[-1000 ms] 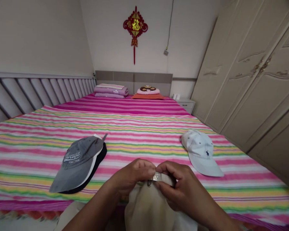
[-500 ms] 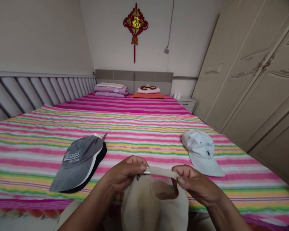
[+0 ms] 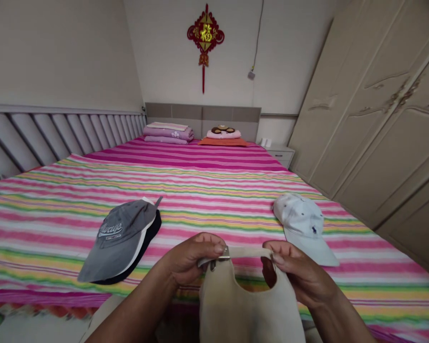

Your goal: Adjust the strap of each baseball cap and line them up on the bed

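"What's in the room?"

"A striped bed [image 3: 214, 183] in the middle, a tall wardrobe [image 3: 372, 124] at right."

"And the beige cap [image 3: 252, 314]?"

"Bottom middle. The left hand [image 3: 189, 259] pinches its strap [image 3: 249, 252] by the buckle [image 3: 225, 253], the right hand [image 3: 302, 271] the other end. They were closer together a second ago."
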### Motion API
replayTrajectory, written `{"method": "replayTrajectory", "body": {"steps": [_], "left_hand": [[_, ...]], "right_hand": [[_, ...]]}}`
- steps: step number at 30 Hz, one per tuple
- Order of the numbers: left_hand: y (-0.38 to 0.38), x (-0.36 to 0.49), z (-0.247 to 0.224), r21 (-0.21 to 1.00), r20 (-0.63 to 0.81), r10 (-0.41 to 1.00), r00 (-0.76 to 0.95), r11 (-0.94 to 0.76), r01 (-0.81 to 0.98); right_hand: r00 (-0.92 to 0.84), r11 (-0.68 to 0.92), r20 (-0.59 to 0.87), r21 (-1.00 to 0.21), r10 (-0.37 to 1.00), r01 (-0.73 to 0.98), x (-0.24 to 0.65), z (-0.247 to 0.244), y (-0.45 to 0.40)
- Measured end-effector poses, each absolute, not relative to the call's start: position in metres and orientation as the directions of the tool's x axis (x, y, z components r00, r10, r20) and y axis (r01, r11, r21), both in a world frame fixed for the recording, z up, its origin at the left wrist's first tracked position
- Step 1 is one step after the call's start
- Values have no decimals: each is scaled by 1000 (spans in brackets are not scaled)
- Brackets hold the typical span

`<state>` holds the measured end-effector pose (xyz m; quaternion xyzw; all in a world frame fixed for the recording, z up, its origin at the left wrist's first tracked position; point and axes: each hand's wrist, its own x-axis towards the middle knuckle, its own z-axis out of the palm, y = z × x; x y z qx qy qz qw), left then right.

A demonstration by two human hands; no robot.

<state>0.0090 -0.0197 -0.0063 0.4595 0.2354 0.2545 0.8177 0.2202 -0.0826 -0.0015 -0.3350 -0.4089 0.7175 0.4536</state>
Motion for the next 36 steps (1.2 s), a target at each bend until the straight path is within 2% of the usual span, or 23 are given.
{"method": "replayTrajectory", "body": {"steps": [5, 10, 15, 20, 23, 27, 32, 36], "left_hand": [[-19, 11, -8, 872, -154, 681, 716, 435, -226], [-21, 13, -10, 849, -185, 610, 770, 494, -187], [-27, 20, -11, 857, -212, 577, 789, 498, -134], [-28, 26, -12, 867, -225, 527, 819, 492, -79], [-29, 27, -11, 876, -209, 572, 793, 470, -108], [-32, 23, -11, 910, -110, 651, 751, 370, -188], [-37, 18, -12, 983, -16, 708, 706, 142, -121], [-39, 20, -13, 990, 15, 717, 697, 85, -109]], "right_hand": [[-351, -250, -135, -919, 927, -306, 223, -5, -80], [-423, -218, -117, -955, 899, -199, 225, -7, -79], [-456, -190, -165, -982, 875, -10, 220, -1, -79], [-443, -198, -205, -978, 873, 62, 207, 11, -81], [-425, -206, -213, -976, 880, 64, 205, 14, -80], [-400, -212, -198, -977, 895, 10, 206, 12, -79], [-380, -231, -195, -972, 904, -51, 206, 9, -78], [-392, -230, -187, -971, 901, -64, 203, 7, -78]]}}
